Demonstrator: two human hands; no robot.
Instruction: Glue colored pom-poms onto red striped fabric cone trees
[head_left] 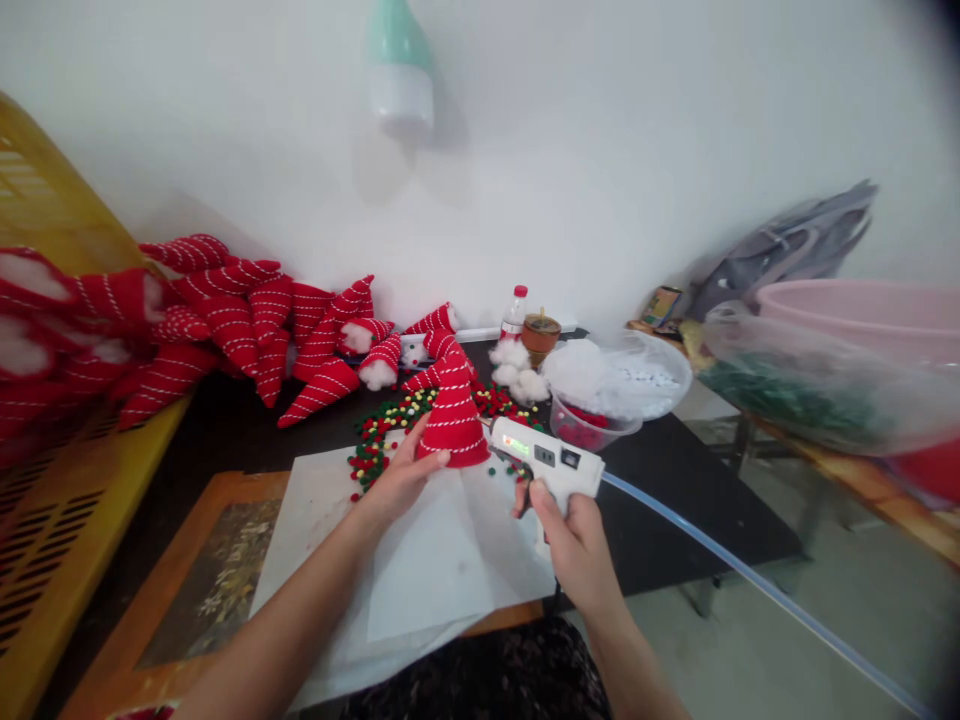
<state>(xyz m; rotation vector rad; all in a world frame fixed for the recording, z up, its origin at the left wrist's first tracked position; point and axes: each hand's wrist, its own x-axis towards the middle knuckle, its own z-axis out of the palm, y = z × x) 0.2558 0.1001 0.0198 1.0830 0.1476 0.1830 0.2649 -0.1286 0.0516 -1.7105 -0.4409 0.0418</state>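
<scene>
My left hand grips a red cone-shaped hat with white stitched stripes by its lower left side, thumb across the front near the rim. The hat stands point up over the white paper. In my right hand is a white glue gun, its nozzle against or very close to the hat's right side. A clear glue stick runs out of its back to the lower right. Small red, green and yellow pom-poms lie scattered around and behind the hat.
Many red striped cones are heaped at the left by a yellow crate. Cotton tufts, a bottle and plastic bowls stand behind the glue gun. At the right are a pink basin and a bag of greenery.
</scene>
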